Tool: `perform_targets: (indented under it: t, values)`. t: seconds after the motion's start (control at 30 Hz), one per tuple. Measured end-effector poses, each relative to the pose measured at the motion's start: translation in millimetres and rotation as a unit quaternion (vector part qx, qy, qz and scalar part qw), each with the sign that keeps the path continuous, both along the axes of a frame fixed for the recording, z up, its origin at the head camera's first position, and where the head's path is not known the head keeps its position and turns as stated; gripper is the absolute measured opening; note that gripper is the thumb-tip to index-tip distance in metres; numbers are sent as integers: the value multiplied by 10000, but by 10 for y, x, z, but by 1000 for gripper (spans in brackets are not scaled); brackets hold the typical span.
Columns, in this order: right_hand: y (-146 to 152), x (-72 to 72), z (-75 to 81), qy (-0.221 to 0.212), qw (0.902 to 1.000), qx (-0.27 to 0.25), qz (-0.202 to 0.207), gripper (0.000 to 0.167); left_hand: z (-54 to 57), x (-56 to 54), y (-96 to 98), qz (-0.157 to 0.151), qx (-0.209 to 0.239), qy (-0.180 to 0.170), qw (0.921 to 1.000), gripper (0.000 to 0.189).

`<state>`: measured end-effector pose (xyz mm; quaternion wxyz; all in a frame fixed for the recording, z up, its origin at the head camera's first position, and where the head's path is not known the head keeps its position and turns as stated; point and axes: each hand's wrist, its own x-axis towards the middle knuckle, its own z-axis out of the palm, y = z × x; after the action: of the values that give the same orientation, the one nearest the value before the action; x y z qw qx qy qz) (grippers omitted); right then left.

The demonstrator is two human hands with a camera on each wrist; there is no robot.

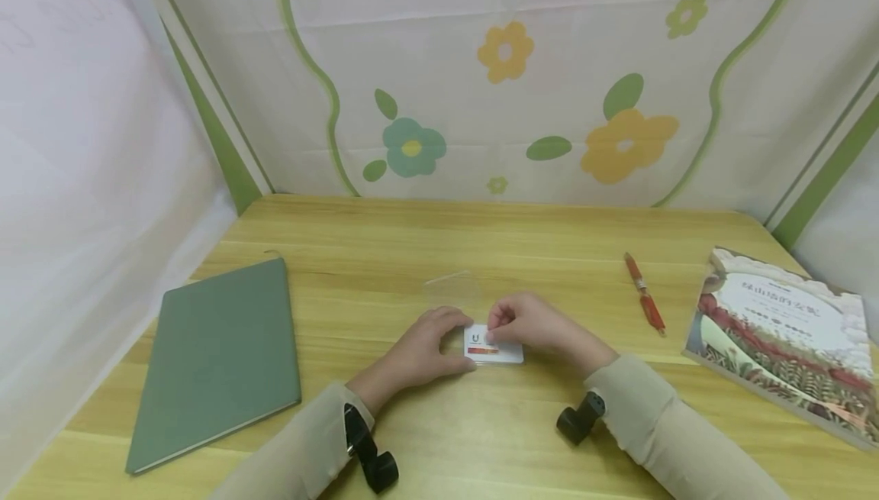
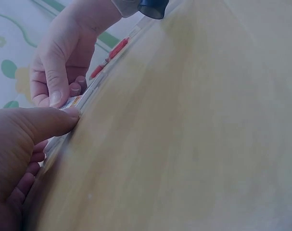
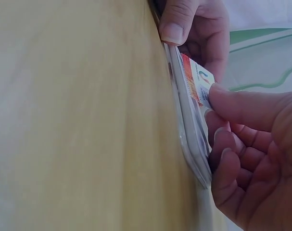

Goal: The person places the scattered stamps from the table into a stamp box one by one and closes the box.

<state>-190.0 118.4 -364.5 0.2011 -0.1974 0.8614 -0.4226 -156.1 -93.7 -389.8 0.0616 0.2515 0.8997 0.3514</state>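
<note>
A flat white case (image 1: pixel 510 355) with clear edges lies on the table in front of the person. My left hand (image 1: pixel 427 343) grips its left end, with the thumb along the near edge and the fingers at the far side. Over the case, my right hand (image 1: pixel 532 324) pinches a small stamp (image 3: pixel 197 79) between thumb and forefinger. White with an orange-red band and a toothed edge, the stamp tilts up from the case in the right wrist view. The right hand's other fingers curl beside the case.
A clear plastic sheet or lid (image 1: pixel 452 285) lies just behind the hands. To the left is a green notebook (image 1: pixel 223 362). A red pen (image 1: pixel 644 294) and an illustrated book (image 1: pixel 783 340) lie to the right. A flowered curtain (image 1: pixel 439 65) hangs behind the table.
</note>
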Motion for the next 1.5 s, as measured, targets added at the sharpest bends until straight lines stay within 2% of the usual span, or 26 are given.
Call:
perform_targets:
  t: [0.33,0.53,0.8,1.13,1.5]
  values:
    - [-52,2,4,-11,9998,118,-147,9,-5,-12,2,10,92,-44,9999,56]
    - [-93,29,33,131,9992,297,-235,8,-7,-14,-5,23,79,11,10000,57]
    - [-133,43,21,295,9979,483,-310,10,46,24,-1,29,211,31,9998,57]
    - [-184,69,16,446,9951,756,-456,12,23,22,1,42,175,57,9998,56]
    - [-160,77,4,472,9954,695,-452,10,2,7,7,52,163,37,9998,56]
